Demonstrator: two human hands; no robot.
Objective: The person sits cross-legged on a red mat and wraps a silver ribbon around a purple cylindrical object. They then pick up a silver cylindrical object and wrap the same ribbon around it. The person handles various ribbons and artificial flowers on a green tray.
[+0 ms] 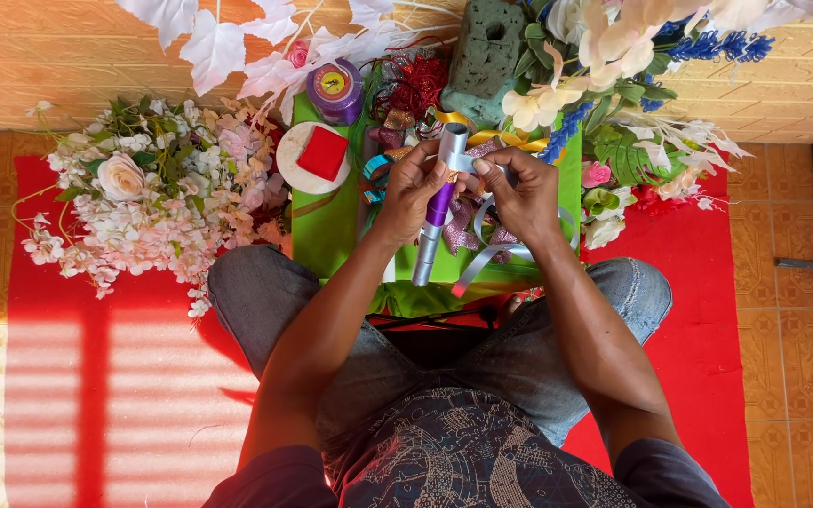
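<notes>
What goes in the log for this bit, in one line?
left hand: holds silver tube | right hand: pinches silver ribbon | under: green box | left: pink flowers

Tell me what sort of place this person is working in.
Probably a home or small workshop floor used for flower arranging. The person sits on a red mat over tiled floor, among artificial flowers, a green foam block and silver ribbon.
</notes>
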